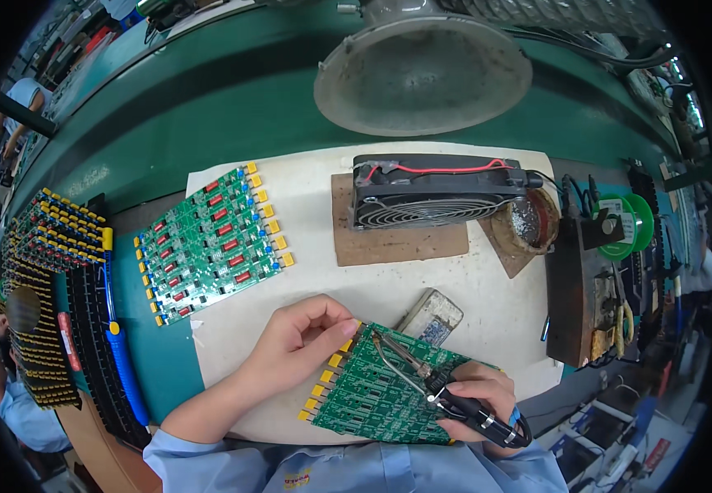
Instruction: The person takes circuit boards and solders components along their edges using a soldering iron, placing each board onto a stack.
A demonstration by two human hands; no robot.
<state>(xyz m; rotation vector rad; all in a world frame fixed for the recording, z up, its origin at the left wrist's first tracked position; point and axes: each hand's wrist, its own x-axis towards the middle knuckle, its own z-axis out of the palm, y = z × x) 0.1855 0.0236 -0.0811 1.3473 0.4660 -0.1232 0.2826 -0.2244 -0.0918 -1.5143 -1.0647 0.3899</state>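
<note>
A green circuit board point(372, 390) with yellow connectors along its left edge lies tilted in front of me. My left hand point(302, 337) is closed, thumb and forefinger pinching at the board's upper left corner beside a yellow connector. In my right hand point(483, 394) is a soldering iron point(475, 419) with a black handle and a thin metal feed tube. Its tip reaches over the board's upper left part, close to my left fingertips. The fingers of my right hand are wrapped round the handle above the board's right side.
A populated circuit board panel point(212, 242) lies at left, near stacked boards point(56, 230) and a blue solder sucker point(126, 374). Ahead are a black fan point(438, 193), a fume hood point(426, 78) and a round tin point(529, 222). A small box point(434, 316) and green solder spool point(637, 226) stand nearby.
</note>
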